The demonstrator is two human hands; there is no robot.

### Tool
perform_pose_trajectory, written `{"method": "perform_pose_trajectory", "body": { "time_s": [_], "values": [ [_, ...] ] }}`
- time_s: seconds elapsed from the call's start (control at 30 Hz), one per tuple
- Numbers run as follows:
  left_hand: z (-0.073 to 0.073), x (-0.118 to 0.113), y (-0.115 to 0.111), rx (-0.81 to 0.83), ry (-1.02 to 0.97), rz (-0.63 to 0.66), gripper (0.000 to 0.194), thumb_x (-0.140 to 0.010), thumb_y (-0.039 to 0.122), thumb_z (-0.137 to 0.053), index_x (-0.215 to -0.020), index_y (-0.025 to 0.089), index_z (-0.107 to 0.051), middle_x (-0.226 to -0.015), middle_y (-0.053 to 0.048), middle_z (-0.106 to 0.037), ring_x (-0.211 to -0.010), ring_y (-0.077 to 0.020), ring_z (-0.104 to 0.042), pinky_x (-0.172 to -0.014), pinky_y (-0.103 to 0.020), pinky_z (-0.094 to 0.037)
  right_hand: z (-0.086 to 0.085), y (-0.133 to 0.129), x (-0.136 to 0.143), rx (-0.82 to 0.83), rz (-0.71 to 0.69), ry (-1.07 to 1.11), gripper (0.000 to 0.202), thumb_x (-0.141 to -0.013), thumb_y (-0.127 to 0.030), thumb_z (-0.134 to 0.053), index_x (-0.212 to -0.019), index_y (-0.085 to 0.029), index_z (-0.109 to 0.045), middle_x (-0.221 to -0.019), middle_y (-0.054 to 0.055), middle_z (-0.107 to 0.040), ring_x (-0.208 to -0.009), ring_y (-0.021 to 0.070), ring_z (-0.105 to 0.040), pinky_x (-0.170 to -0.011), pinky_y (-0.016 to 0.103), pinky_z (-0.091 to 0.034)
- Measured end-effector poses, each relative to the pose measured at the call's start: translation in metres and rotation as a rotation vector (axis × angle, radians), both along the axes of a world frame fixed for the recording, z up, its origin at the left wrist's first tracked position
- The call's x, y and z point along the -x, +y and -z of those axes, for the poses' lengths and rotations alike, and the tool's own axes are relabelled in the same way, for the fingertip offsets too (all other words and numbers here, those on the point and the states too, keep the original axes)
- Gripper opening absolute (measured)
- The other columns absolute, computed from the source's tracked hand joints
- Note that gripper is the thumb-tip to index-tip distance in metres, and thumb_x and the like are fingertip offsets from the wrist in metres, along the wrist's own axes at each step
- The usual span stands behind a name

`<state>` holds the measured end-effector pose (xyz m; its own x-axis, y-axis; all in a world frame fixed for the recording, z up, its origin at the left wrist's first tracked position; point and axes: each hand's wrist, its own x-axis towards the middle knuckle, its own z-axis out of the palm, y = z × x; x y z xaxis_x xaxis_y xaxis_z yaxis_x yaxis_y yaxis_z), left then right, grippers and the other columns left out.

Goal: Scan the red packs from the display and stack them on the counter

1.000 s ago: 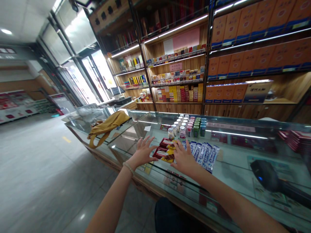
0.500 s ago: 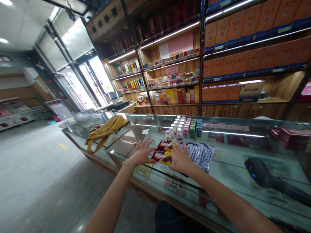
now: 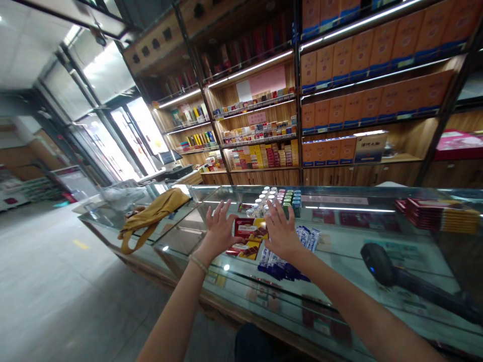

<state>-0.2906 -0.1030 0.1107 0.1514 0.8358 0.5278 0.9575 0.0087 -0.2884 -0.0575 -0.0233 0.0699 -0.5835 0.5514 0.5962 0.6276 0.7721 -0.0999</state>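
Note:
Two red-and-yellow chocolate packs lie one behind the other on the glass counter, the far chocolate pack (image 3: 247, 229) and the near chocolate pack (image 3: 244, 249). At their left edge is my left hand (image 3: 218, 231), fingers spread and thumb by the packs. My right hand (image 3: 281, 232) is at the far pack's right end, fingers apart; whether either hand presses on it I cannot tell. Partly under my right hand and forearm, several blue-and-white stick packets (image 3: 271, 262) fan out. Just beyond the hands stand rows of small bottles with white, pink, green and blue packaging (image 3: 287, 197).
A black barcode scanner (image 3: 379, 264) rests on the glass counter (image 3: 339, 281) at right. Stacked red and yellow packs (image 3: 426, 215) sit farther right. A mustard bag (image 3: 154, 213) lies at the counter's left. Shelves of boxes (image 3: 352, 108) line the wall behind.
The view has turned slightly right. My fingers have lifted and spread more; my right hand no longer covers the packs' yellow ends. The far pack now sits squarer to me.

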Motion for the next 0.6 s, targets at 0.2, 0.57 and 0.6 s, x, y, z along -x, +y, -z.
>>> {"method": "perform_pose_trajectory", "body": {
  "time_s": [0.2,0.57,0.6],
  "values": [
    [-0.005,-0.038,0.026,-0.113,-0.003,0.037,0.054,-0.080,0.058,-0.075,-0.118,0.021,-0.066,-0.166,-0.019,-0.034,-0.156,-0.0410,-0.023,-0.127,-0.061,0.002,-0.010,0.020,-0.035,-0.122,0.084,-0.002,0.059,-0.082,-0.027,-0.061,-0.139,-0.013,-0.054,-0.172,0.018,-0.014,-0.160,0.0364,-0.002,-0.123,0.062,0.012],
    [-0.008,-0.107,0.072,-0.112,-0.067,0.154,0.059,-0.079,0.060,-0.076,-0.123,0.023,-0.064,-0.167,-0.016,-0.033,-0.156,-0.0424,-0.022,-0.126,-0.064,0.004,-0.015,0.052,-0.115,-0.163,0.182,-0.038,0.055,-0.084,-0.033,-0.064,-0.136,-0.016,-0.055,-0.173,0.014,-0.014,-0.160,0.0339,-0.002,-0.124,0.061,0.015],
    [-0.009,-0.116,0.077,-0.112,-0.072,0.167,0.060,-0.078,0.060,-0.077,-0.123,0.024,-0.064,-0.167,-0.016,-0.033,-0.156,-0.0423,-0.022,-0.126,-0.064,0.004,-0.015,0.054,-0.124,-0.169,0.200,-0.037,0.055,-0.085,-0.034,-0.064,-0.136,-0.017,-0.055,-0.173,0.014,-0.015,-0.160,0.0336,-0.002,-0.124,0.061,0.014]
  ]
}}
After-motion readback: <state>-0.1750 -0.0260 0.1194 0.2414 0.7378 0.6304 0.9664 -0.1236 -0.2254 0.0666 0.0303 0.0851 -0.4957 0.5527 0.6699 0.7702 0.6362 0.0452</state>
